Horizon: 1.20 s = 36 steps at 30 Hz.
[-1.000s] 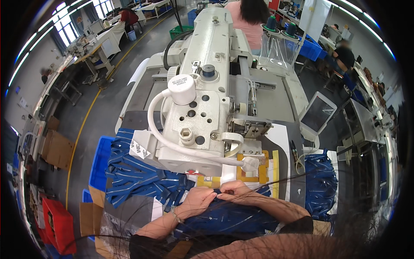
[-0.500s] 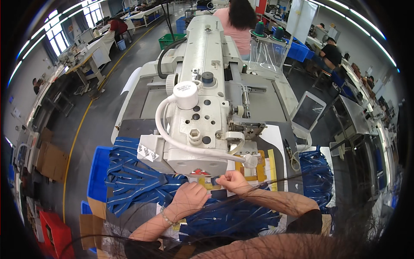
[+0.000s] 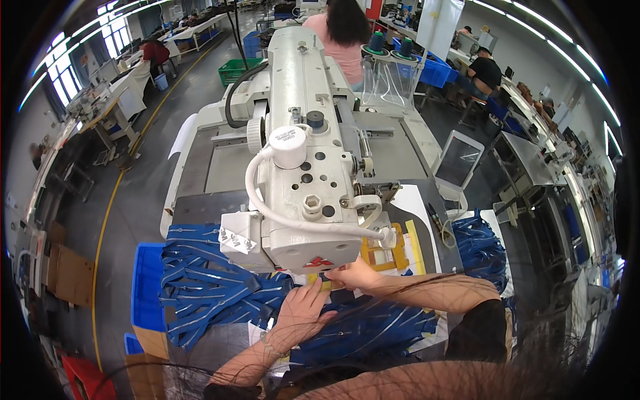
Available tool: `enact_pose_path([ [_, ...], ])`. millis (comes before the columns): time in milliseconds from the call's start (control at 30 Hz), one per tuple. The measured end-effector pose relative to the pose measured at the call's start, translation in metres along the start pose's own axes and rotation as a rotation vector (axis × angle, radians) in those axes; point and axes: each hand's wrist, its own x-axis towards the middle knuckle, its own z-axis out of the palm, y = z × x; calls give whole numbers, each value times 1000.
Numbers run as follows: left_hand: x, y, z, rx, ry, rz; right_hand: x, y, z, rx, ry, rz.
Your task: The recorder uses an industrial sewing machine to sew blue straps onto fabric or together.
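A large white industrial sewing machine (image 3: 303,220) fills the middle, its head hanging just above my hands. Fingers stretched and lying flat, my left hand (image 3: 301,313) rests at the near edge of the yellow plate (image 3: 324,284) below the head. My right hand (image 3: 357,275) is closed in a pinch beside it, fingertips partly under the head; what they grip is too small to make out. Blue zipper strips (image 3: 227,283) with pale centre lines lie heaped on the left. More blue strips (image 3: 373,330) spread in front of me, below my wrists.
At right stand another bundle of blue strips (image 3: 479,247) and a tilted screen (image 3: 459,160). A yellow frame (image 3: 393,248) lies right of the machine head. On the left are a blue bin (image 3: 148,287) and a cardboard box (image 3: 147,373). Thread cones (image 3: 377,43) and co-workers are farther back.
My left hand has gone from curled to stretched flat. My right hand has slipped farther under the machine head. The whole view has shifted slightly.
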Motion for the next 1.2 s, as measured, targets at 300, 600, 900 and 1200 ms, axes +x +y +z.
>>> enact_pose_path([
  [300,8,-3,7,75,55,-12,4,4,3,59,-5,14],
  [600,14,1,9,140,32,-15,3,8,-3,-14,-46,-53],
  [900,7,-8,5,107,87,8,-24,19,-44,-634,49,-691],
  [1200,8,-10,-15,30,306,78,-25,3,-57,-1285,-137,-1213],
])
